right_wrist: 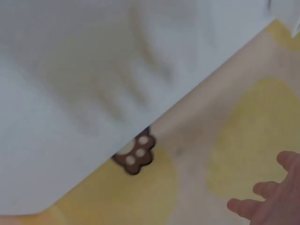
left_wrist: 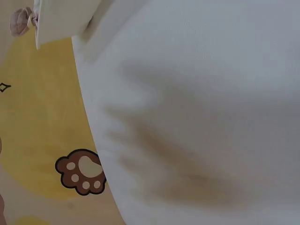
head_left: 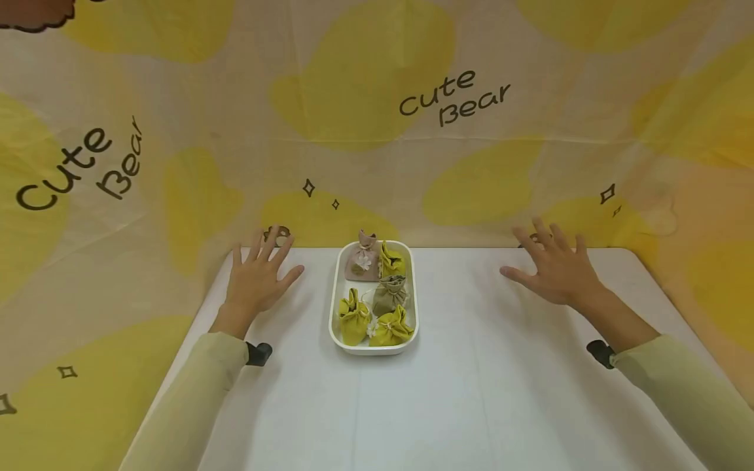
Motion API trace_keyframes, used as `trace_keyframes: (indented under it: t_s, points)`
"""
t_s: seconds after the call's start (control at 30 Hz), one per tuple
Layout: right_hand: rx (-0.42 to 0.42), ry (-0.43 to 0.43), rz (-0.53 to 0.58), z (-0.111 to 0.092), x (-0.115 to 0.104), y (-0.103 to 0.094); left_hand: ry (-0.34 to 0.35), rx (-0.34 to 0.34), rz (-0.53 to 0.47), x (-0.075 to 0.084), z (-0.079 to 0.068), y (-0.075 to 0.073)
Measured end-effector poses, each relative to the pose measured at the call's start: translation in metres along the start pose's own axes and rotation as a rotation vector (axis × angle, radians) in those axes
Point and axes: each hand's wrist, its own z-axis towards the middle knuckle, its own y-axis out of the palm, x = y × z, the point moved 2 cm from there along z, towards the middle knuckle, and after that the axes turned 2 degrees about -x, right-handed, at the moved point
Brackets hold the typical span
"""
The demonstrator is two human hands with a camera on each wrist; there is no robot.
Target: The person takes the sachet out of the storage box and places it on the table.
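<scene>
Both hands hover over the white table with fingers spread and nothing held. My left hand (head_left: 256,278) is left of a white tray (head_left: 374,350), thumb toward it. Farther off on the tray's other side is my right hand (head_left: 556,268), its fingertips also in the right wrist view. Small drawstring pouches fill the tray: a pink pouch (head_left: 360,261) at back left, a yellow pouch (head_left: 391,260) at back right, an olive-brown pouch (head_left: 389,298) mid right, and two yellow ones in front, the left pouch (head_left: 353,322) and the right pouch (head_left: 391,329). White flower trims hang from some.
The white table (head_left: 448,399) has rounded far corners. Behind it rises a cloth backdrop (head_left: 365,78) with yellow patches and "Cute Bear" lettering. A dark wrist device (head_left: 259,354) is at the left cuff, and a similar device (head_left: 600,353) at the right.
</scene>
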Motion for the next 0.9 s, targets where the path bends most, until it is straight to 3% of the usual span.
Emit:
trace_keyframes:
  t_s: [0.33,0.53,0.9]
  points:
    - [-0.005,-0.121,0.148,0.005,-0.043,-0.003,0.17,-0.028,-0.023,0.036,0.006,-0.004]
    - [0.046,-0.229,0.226,0.002,-0.063,-0.001,0.199,-0.064,-0.078,0.051,0.011,-0.004]
    - [-0.054,-0.282,0.553,-0.003,-0.098,0.008,0.251,-0.116,-0.12,0.067,0.01,0.009]
